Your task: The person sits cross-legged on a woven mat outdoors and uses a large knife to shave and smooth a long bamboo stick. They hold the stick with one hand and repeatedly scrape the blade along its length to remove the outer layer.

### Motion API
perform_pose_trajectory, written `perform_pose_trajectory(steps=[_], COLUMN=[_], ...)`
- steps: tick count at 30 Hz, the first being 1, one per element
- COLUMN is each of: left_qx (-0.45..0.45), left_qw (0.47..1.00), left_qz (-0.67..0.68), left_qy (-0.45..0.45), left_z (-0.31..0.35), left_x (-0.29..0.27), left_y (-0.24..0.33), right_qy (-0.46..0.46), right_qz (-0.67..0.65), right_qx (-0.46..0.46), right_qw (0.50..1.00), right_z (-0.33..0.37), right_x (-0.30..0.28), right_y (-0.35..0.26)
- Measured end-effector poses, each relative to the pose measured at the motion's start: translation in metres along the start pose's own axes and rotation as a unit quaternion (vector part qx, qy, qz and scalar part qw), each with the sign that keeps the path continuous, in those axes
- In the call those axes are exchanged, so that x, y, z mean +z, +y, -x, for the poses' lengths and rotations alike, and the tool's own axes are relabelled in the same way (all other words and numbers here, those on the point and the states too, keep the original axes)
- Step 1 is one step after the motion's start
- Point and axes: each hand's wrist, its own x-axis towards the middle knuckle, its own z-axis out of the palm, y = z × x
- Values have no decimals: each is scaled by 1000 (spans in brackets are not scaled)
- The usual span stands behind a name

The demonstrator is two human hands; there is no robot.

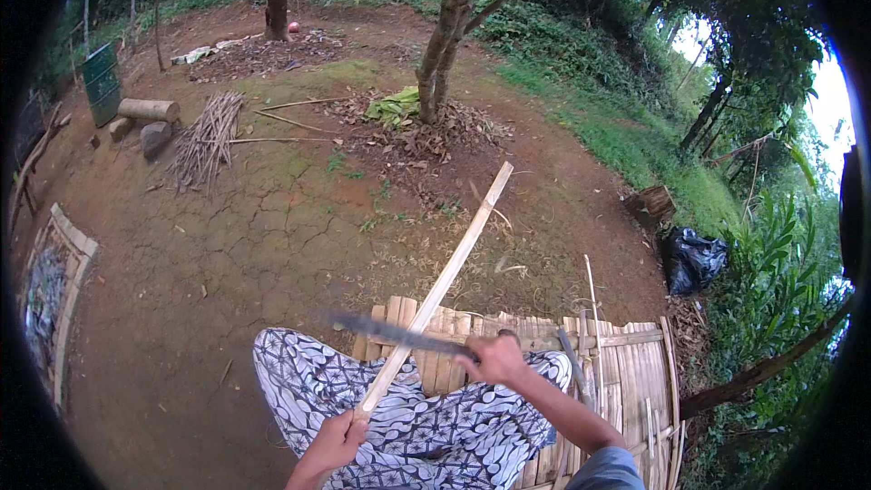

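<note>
In my left hand [337, 443], low in the view over my lap, I grip the near end of a pale bamboo strip [451, 269]. The strip slants up and to the right, its far end above the ground. My right hand [496, 359] is closed around the handle of a machete [396, 333]. Its dark blade points left and crosses over the strip, a little blurred; whether it touches the strip I cannot tell. Patterned black-and-white cloth [435, 431] covers my legs.
I sit at a split-bamboo platform [626, 372]; a second blade-like tool [575, 365] and thin strips lie on it. Ahead stand a tree [442, 54] and a stick pile [210, 138]. A green drum [102, 83] is far left; a black bag [695, 259] and stump [650, 205] are right.
</note>
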Motion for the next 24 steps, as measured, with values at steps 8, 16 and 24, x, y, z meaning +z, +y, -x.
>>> perform_pose_trajectory(steps=[8, 16, 24], left_qx=[-49, -31, -121], left_qw=[996, 987, 989], left_qz=[-69, -8, 68], left_qy=[7, -160, -41], left_z=[42, 22, 9], left_x=[-15, -12, -14], left_y=[27, 18, 12], right_qy=[178, 334, 176], right_qz=[-82, -218, -622], right_qx=[345, 378, 477], right_qw=[918, 836, 596], right_z=[-69, -18, -4], right_x=[-2, 49, 30], right_y=[131, 200, 114])
